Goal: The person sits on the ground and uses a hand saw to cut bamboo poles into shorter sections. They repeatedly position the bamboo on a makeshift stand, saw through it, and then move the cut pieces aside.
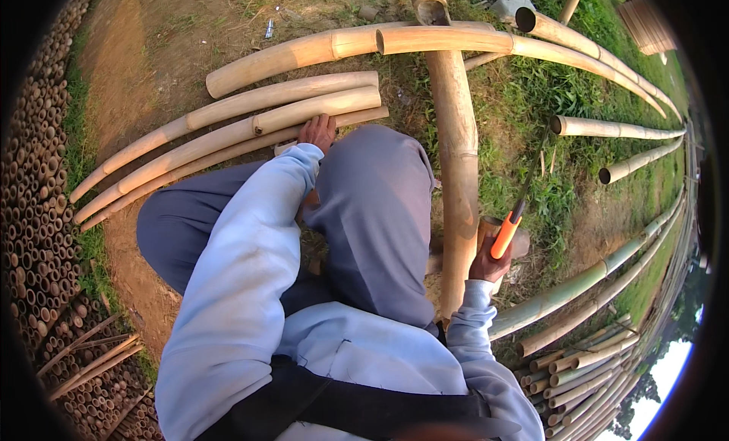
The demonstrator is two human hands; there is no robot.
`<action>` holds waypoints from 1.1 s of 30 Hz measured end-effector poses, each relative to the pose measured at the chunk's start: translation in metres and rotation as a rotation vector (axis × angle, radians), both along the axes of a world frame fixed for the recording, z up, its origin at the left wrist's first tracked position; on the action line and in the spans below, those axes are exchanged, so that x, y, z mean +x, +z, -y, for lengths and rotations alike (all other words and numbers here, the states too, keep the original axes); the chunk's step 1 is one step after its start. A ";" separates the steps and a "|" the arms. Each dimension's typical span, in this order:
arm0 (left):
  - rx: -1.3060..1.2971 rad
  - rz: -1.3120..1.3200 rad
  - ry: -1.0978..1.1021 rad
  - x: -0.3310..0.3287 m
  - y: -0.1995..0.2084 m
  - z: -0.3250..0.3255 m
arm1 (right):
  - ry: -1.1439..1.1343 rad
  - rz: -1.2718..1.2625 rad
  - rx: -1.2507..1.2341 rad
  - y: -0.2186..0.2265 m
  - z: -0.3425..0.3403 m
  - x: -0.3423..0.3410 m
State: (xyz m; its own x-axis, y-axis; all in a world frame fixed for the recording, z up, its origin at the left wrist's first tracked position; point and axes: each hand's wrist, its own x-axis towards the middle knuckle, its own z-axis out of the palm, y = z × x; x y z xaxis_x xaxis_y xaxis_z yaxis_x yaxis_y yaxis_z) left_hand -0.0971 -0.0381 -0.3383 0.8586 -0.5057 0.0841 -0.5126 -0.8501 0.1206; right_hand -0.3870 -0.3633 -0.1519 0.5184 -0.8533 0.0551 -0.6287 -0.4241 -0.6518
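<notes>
My left hand (317,132) lies over the nearest of several cut bamboo poles on the ground to my left, its fingers bent around the thin bamboo pole (353,117) beside my knee. A thicker bamboo pole (319,105) lies just beyond it. My right hand (490,266) is closed on a hand saw (508,231) with an orange and black handle. The narrow dark blade points away from me over the grass, apart from any bamboo. Between my hands, an upright-running thick bamboo pole (458,152) passes just right of my bent knee.
Stacked bamboo (34,205) shows many cut round ends along the left edge. Long bamboo poles (607,128) stretch off to the right, and a bamboo pile (581,369) sits at the lower right. A crossing bamboo pole (448,40) lies ahead. A grey stone (512,4) rests in the grass.
</notes>
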 end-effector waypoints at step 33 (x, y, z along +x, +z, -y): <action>-0.074 -0.300 0.020 0.049 0.058 0.021 | 0.690 0.365 0.229 0.087 -0.049 0.073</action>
